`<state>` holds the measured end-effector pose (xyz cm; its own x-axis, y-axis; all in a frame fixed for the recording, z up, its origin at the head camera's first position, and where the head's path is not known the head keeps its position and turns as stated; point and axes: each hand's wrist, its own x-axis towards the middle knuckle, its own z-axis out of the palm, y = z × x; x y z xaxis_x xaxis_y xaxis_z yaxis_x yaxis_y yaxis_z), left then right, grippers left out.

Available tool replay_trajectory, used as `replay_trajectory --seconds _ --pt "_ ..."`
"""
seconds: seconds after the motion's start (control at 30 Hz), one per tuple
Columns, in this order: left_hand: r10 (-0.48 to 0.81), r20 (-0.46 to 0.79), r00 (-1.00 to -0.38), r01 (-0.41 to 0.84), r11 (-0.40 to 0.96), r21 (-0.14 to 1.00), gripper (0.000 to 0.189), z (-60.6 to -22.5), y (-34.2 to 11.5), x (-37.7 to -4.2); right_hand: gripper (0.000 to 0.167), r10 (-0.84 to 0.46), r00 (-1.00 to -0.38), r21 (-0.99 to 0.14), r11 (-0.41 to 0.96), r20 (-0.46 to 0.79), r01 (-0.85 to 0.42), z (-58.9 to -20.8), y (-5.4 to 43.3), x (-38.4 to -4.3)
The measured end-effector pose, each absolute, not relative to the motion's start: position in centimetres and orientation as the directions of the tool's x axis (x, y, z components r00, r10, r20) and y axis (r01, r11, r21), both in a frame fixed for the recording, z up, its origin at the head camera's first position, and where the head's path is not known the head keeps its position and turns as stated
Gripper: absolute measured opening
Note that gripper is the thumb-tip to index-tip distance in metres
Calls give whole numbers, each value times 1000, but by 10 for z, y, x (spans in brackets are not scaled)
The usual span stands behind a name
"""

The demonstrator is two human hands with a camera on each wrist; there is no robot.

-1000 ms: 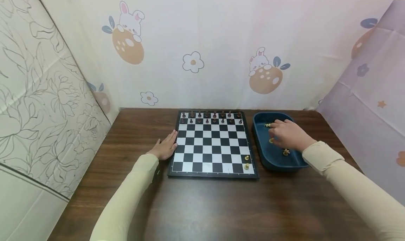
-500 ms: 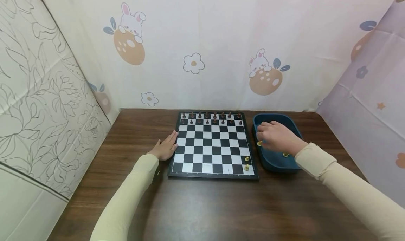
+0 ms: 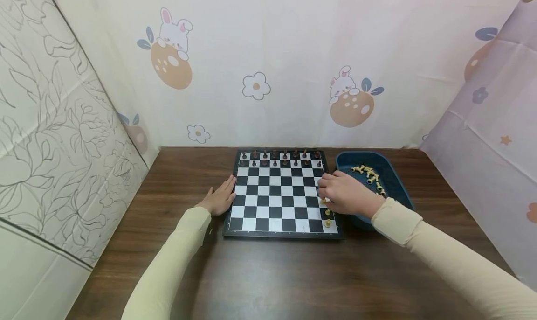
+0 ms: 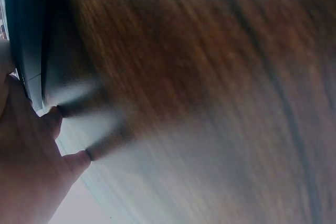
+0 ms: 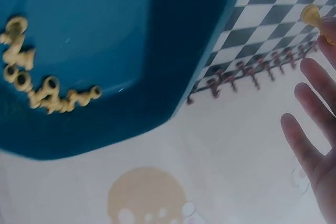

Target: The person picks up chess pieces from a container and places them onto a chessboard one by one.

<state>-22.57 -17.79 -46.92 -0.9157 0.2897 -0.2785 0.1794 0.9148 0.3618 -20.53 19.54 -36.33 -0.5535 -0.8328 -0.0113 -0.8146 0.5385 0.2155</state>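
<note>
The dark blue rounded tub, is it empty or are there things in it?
Not empty: small yellow chess pieces lie clustered inside the tub, as the head and right wrist views both show.

The left forearm (image 3: 168, 259) is slanting inward over the left half of the table (image 3: 268, 273), its pale sleeve ending at the wrist. Back upward, the left hand (image 3: 216, 199) is resting with straight fingers pointing toward the table's far edge, one digit splaying toward the left edge. The right forearm (image 3: 457, 254) is angling in from the near right corner. Its right hand (image 3: 350, 194) is pinching with thumb and one finger, the other fingers (image 5: 314, 102) extending and spreading.
</note>
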Motion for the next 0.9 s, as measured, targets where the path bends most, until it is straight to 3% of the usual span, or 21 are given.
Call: replay_trajectory --seconds 0.4,0.9 --pt "295 -271 -916 188 914 359 59 -465 -176 -223 19 -873 -485 162 471 -59 -867 -392 166 -192" --pt "286 -278 -917 175 914 365 60 -466 -177 -225 13 -887 -460 98 454 -52 -886 -406 154 -189"
